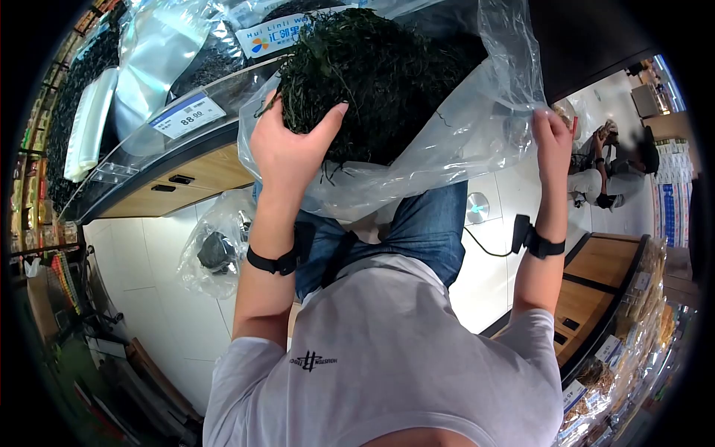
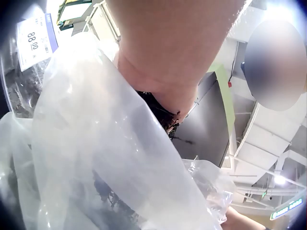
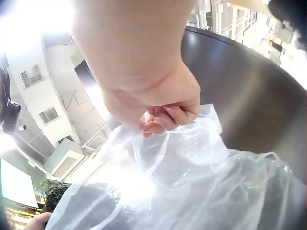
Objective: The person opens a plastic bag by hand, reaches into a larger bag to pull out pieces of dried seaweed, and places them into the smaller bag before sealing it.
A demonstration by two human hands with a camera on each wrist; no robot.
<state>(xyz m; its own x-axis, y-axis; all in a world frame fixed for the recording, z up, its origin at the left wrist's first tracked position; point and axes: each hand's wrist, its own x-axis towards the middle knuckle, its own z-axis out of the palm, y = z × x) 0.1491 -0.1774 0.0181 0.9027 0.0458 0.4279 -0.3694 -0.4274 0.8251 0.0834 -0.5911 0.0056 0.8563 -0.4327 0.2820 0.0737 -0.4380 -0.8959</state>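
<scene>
A large clump of dark green dried seaweed (image 1: 372, 82) lies across the mouth of a big clear plastic bag (image 1: 462, 141). My left hand (image 1: 294, 149) grips the clump at its left side, thumb across the front and the other fingers mostly buried in the strands. In the left wrist view, the bag (image 2: 100, 134) covers much of the picture, below the wrist. My right hand (image 1: 553, 138) pinches the bag's right edge and holds it up. The curled fingers of that right hand (image 3: 165, 117) show on the gathered plastic in the right wrist view.
A counter bin with a price card (image 1: 188, 115) and bagged dark goods stands at the left front. On the floor sits another clear bag (image 1: 216, 249) with something dark inside. Packaged goods (image 1: 625, 357) line a shelf behind on the right. Another person (image 1: 607, 171) is farther right.
</scene>
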